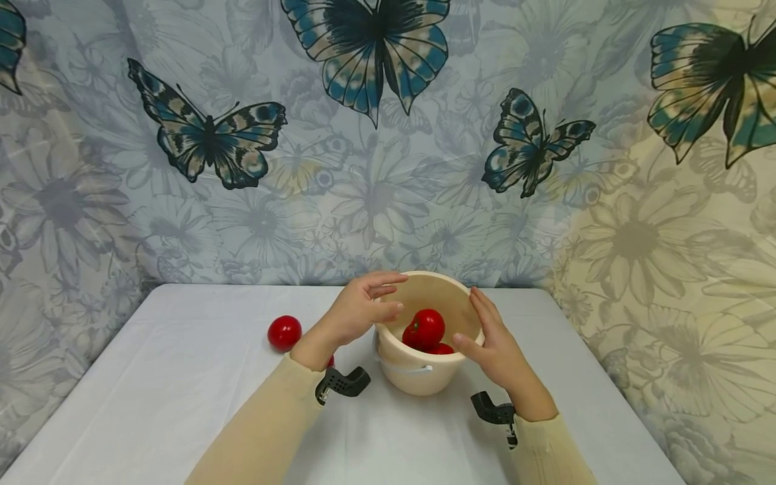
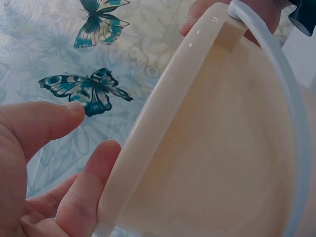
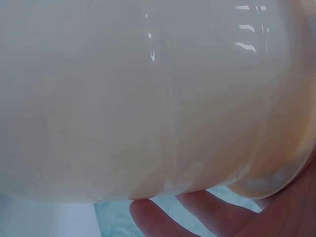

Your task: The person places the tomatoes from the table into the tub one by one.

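A cream bucket [image 1: 421, 380] with a pale handle [image 1: 409, 369] stands on the table between the two hands. Several red tomatoes [image 1: 429, 326] lie inside it. My left hand [image 1: 358, 308] is at the bucket's left rim; in the left wrist view its fingers [image 2: 81, 197] touch the rim while the thumb stands apart. On the right side, my right hand [image 1: 494, 343] has its fingers along the outer wall and its thumb near the front rim. The right wrist view shows fingertips [image 3: 148, 212] against the bucket's side.
Another red tomato [image 1: 284, 333] lies on the white table [image 1: 151, 404], left of the left hand. A bit of red [image 1: 331, 362] shows behind the left wrist. Behind the table hangs a butterfly-patterned backdrop [image 1: 376, 202]. Each wrist wears a black camera mount [image 1: 344, 382].
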Demonstrator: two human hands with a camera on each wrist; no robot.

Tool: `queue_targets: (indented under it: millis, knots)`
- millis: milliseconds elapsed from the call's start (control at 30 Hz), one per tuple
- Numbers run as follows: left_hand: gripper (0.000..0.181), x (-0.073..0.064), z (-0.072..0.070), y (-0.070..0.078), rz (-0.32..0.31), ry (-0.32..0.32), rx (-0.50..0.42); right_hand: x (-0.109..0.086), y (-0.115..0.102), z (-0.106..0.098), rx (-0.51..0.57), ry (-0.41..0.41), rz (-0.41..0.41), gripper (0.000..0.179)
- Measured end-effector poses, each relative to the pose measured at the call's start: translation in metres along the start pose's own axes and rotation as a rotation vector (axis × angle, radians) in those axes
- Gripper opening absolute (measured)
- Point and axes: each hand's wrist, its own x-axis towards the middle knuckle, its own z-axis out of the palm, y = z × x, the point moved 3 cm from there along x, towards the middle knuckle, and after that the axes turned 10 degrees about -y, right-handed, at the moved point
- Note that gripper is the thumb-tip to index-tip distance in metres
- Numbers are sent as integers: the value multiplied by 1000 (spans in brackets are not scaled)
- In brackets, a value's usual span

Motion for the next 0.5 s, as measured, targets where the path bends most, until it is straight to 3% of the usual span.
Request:
queue_targets:
  millis: [500]
  knots:
    - [46, -5, 0, -2, 22, 22, 29, -1, 1, 0, -2, -6, -1, 88]
